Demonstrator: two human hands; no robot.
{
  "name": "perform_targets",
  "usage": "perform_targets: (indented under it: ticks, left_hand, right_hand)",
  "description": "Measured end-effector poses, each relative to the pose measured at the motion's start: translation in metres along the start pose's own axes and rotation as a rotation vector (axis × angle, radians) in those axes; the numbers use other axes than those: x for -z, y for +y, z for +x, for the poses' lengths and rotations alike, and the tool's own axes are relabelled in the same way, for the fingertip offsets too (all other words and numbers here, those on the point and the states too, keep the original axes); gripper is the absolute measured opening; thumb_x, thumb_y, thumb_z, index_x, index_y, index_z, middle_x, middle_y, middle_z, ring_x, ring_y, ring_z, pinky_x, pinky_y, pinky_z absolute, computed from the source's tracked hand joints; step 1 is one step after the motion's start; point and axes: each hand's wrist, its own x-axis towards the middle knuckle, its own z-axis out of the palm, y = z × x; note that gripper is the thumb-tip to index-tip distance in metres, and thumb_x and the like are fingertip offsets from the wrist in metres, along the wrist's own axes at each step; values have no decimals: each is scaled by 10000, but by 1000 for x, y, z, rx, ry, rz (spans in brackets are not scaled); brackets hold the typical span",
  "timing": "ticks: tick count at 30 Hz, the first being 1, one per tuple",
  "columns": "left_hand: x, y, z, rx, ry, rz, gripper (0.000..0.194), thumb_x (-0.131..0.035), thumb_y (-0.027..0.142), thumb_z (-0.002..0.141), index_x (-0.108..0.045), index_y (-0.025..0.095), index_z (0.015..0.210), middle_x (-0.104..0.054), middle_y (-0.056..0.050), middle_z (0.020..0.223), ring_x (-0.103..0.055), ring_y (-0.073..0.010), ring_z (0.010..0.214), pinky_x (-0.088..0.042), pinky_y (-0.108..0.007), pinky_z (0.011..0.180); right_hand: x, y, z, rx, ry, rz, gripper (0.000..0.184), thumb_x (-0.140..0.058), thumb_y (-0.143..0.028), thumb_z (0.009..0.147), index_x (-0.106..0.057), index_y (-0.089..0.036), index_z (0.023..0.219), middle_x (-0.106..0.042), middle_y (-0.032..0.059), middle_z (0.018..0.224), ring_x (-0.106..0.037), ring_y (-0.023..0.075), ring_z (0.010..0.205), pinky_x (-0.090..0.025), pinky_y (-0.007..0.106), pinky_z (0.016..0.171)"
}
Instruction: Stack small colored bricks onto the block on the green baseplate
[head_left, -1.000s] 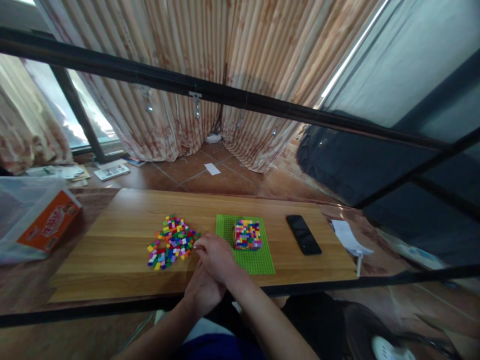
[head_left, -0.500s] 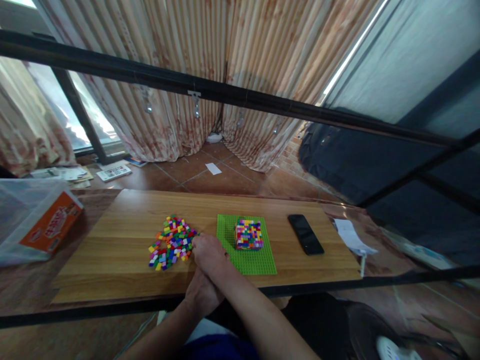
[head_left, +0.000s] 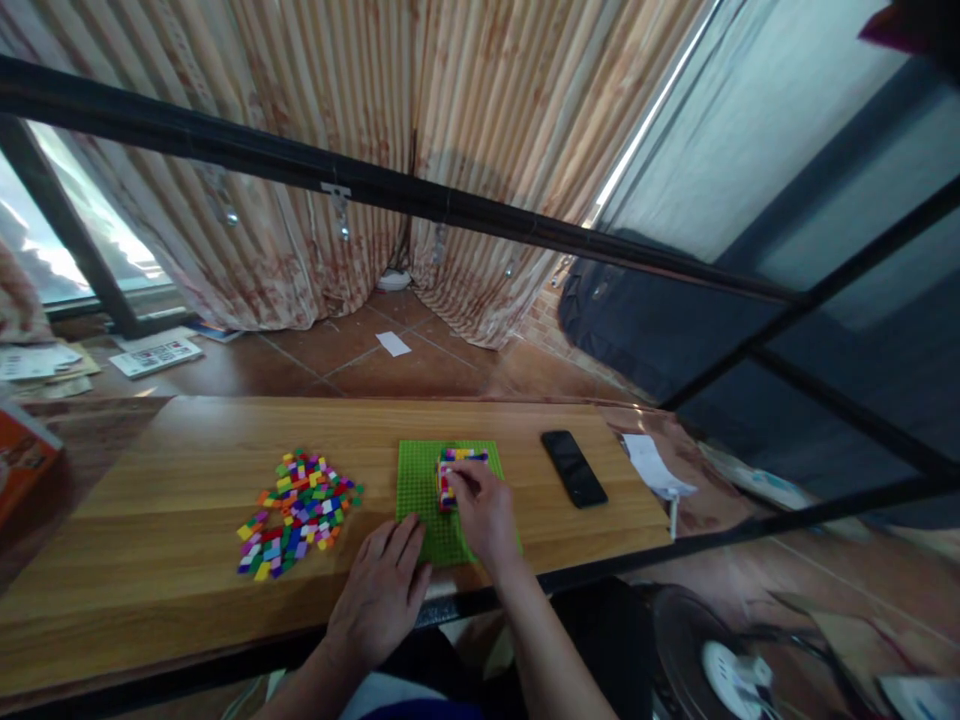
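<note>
On the wooden tabletop a green studded baseplate (head_left: 412, 485) carries a block built of many coloured toy bricks (head_left: 445, 492). My right hand (head_left: 487, 510) covers the block's right part, its thumb and fingertips pinched together at the block's upper left. Whatever lies between those fingertips is too small to make out. My left hand (head_left: 381, 585) lies flat with fingers stretched out, the fingertips at the baseplate's lower left edge. Left of the baseplate spreads a loose pile of small coloured bricks (head_left: 300, 510).
A black phone (head_left: 574, 468) lies right of the baseplate. White paper (head_left: 651, 463) is beyond the table's right end. A black metal bar (head_left: 450, 205) crosses above the far side. An orange-printed box (head_left: 22, 455) stands at the far left.
My right hand has left the pile's right edge and moved to the brick block. My left hand, formerly below the right wrist, now rests flat beside the baseplate. The camera view has shifted right.
</note>
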Motion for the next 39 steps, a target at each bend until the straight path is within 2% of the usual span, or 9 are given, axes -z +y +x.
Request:
perform_targets:
  ticks: [3,6,15,24,31,39]
  left_hand:
    - [-3,-2,-1,-15,20,21,361,-499,347,898,-634,170,1181,-631,-98,1258,-554,-274,1100,-475,-437,944]
    - [-2,-2,-1,-15,34,14,363,-490,348,902,-633,175,1187,-637,-97,1247,-553,-273,1101,-476,-438,939]
    - [-2,-3,-1,-16,40,12,369,-481,356,906,-637,182,1192,-644,-97,1238,-552,-275,1106,-477,-436,935]
    - [-1,-2,0,-43,64,38,359,-488,340,907,-635,165,1184,-650,-93,1228,-551,-276,1086,-472,-430,926]
    - [-1,-3,0,-28,52,-1,373,-478,355,908,-627,183,1204,-647,-99,1227,-553,-270,1098,-469,-431,939]
    - [-1,-3,0,-59,56,36,365,-510,344,896,-635,148,1177,-641,-110,1239,-551,-280,1086,-477,-431,926]
  right_hand:
    - [28,17,13,-42,133,-88,167,-570,-299,850,-693,-189,871,-670,39,859,-610,156,763,-480,275,699]
    - [40,29,24,-47,170,-133,175,-588,-320,830,-702,-188,847,-648,46,881,-593,157,783,-475,268,672]
    - [30,50,30,-37,127,-120,189,-606,-336,807,-724,-195,852,-608,78,1035,-582,186,954,-496,289,747]
    - [30,60,36,-90,156,2,177,-638,-343,745,-706,-186,791,-611,75,1052,-589,187,966,-502,270,716]
    - [23,69,37,-258,194,268,248,-707,-372,649,-690,-159,776,-673,18,761,-607,150,732,-492,278,704]
    - [18,60,37,-342,230,466,264,-730,-348,586,-681,-163,767,-671,-5,687,-587,127,632,-473,254,632]
